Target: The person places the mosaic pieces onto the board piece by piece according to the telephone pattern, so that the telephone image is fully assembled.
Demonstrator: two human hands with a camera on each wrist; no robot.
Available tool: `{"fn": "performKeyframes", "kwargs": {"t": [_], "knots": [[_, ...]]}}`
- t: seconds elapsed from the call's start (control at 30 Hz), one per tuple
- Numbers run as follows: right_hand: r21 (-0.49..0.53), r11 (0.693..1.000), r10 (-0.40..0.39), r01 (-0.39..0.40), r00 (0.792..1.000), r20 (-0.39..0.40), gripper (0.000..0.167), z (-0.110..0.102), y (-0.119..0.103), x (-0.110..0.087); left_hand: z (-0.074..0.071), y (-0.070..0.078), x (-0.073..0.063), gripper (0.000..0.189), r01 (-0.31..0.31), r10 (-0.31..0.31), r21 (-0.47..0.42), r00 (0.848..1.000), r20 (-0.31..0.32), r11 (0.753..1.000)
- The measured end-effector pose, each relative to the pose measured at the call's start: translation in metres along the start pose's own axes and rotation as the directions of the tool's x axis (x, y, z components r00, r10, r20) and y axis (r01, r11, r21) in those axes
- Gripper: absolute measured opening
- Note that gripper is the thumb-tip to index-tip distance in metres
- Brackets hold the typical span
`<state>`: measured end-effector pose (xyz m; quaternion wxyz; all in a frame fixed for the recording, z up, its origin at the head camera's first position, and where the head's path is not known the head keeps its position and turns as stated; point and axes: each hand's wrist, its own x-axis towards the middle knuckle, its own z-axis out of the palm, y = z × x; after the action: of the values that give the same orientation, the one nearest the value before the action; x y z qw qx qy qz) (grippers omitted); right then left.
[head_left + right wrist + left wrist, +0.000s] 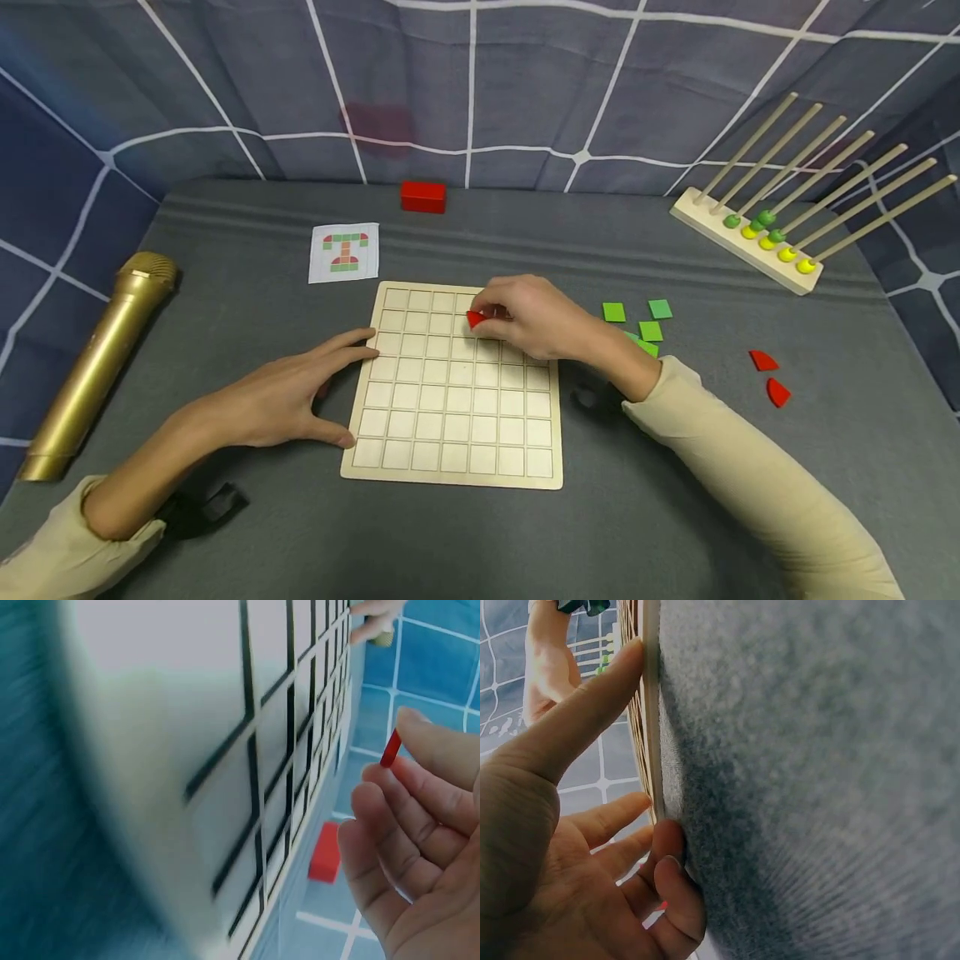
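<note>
A pale wooden grid board (pixel 457 429) lies flat in front of me, its squares bare where they show. My left hand (pixel 273 400) rests at the board's left edge, thumb and fingers spread apart and touching the rim. Over the upper right part of the board, my right hand (pixel 536 318) pinches a small red tile (pixel 476 319) with a curved side between thumb and fingers. In the right wrist view this red tile (pixel 391 748) is seen edge-on, held off the board. Behind the board lies a pattern card (pixel 345 252) with a red, orange and green figure.
Several green square tiles (pixel 651 332) lie right of the board, partly behind the right forearm. Two red curved tiles (pixel 764 361) sit farther right. A red block (pixel 423 197) is at the back, a gold microphone (pixel 101 367) at left, and a bead-and-peg stand (pixel 750 242) back right.
</note>
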<state>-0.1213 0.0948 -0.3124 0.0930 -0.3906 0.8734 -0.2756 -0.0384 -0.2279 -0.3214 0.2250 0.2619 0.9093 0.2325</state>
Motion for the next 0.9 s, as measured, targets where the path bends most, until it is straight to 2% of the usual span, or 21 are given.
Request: {"fn": "performKeyframes", "kwargs": {"t": [0.2,0.4,0.5,0.67,0.8,0.9], "knots": [[-0.027,0.997,-0.067,0.069,0.994,0.084,0.013,0.016,-0.01,0.028,-0.001,-0.001,0.0,0.097,0.017,-0.017,-0.009,1.0,0.023,1.0],[-0.045,0.997,-0.059,0.066,0.987,0.151,0.011,0.023,-0.02,0.046,-0.001,-0.001,0.001,0.097,0.02,-0.02,-0.018,0.999,0.026,1.0],[-0.046,0.998,-0.033,0.041,0.986,0.164,0.015,0.023,-0.022,0.049,-0.001,-0.001,0.001,0.096,0.02,-0.019,-0.024,0.999,0.031,1.0],[-0.048,0.998,-0.03,0.04,0.983,0.182,0.041,0.023,-0.019,0.047,0.0,-0.001,0.002,0.097,0.01,-0.01,-0.023,1.0,0.03,1.0],[-0.045,0.996,-0.062,0.071,0.983,0.172,0.033,0.023,-0.018,0.045,-0.001,-0.002,0.002,0.098,0.007,-0.007,-0.023,1.0,0.031,1.0],[-0.042,0.997,-0.053,0.061,0.986,0.157,0.026,0.024,-0.018,0.045,-0.001,-0.002,0.002,0.099,0.013,-0.012,-0.032,0.999,0.041,0.999]]}}
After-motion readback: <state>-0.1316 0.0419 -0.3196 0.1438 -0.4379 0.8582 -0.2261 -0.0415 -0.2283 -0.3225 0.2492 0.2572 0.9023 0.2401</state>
